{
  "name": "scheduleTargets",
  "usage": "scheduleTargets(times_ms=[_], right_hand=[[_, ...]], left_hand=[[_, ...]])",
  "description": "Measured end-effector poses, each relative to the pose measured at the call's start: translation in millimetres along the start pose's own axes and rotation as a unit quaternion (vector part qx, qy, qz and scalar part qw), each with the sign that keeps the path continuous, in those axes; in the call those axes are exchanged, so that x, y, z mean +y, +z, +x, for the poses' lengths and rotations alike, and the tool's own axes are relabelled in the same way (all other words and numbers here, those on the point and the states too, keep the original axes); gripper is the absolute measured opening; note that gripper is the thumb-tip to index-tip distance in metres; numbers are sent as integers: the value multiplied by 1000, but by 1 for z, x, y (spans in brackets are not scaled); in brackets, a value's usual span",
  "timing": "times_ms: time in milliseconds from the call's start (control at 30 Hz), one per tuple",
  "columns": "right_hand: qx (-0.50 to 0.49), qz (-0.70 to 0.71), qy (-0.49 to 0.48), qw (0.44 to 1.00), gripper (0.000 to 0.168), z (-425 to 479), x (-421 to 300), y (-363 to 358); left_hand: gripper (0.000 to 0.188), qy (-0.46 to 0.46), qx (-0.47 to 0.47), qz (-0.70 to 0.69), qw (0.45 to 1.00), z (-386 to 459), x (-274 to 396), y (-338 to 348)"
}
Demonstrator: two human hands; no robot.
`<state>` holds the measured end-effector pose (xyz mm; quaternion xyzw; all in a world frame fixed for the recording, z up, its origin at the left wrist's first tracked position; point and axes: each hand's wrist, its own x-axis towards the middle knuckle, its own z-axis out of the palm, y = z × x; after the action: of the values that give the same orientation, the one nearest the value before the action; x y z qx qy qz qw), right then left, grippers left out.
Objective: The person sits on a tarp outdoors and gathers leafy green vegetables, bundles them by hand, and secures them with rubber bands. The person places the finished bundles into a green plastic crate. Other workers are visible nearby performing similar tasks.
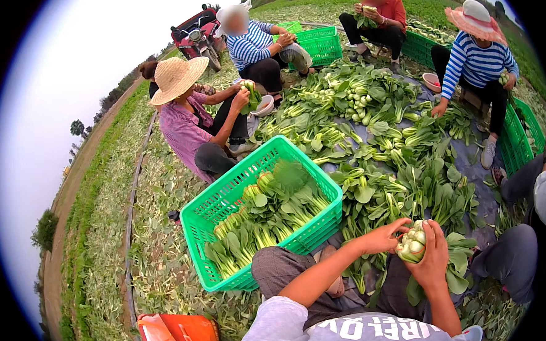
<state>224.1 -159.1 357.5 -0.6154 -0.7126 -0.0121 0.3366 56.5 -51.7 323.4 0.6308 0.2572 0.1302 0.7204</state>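
Observation:
My right hand (431,257) grips a bunch of bok choy (414,245) over my lap, its pale stem ends turned up and its leaves hanging out below the palm. At the bunch's left side my left hand (384,238) has its fingers at a thin orange-red rubber band (413,253) that runs around the stems. To the left of my knees stands a green plastic crate (262,208), holding rows of banded bok choy bunches (268,208). Loose bok choy (390,192) lies heaped on a dark ground sheet (478,206) in front of me.
Several people sit around the heap, one in a straw hat (180,80) beyond the crate. Other green crates (319,45) stand behind them. Small bowls (264,106) sit near the heap. An orange bag (189,334) is at lower left; a red motor tricycle (196,38) is parked behind.

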Motion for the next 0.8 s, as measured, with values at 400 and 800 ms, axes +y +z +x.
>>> scheduleTargets(times_ms=[400,800], right_hand=[[-9,108,108,988,103,5,0,-14],[-60,117,157,979,109,4,17,-19]], left_hand=[[72,118,126,-254,952,0,-38,39],[46,124,177,-444,870,10,-39,68]])
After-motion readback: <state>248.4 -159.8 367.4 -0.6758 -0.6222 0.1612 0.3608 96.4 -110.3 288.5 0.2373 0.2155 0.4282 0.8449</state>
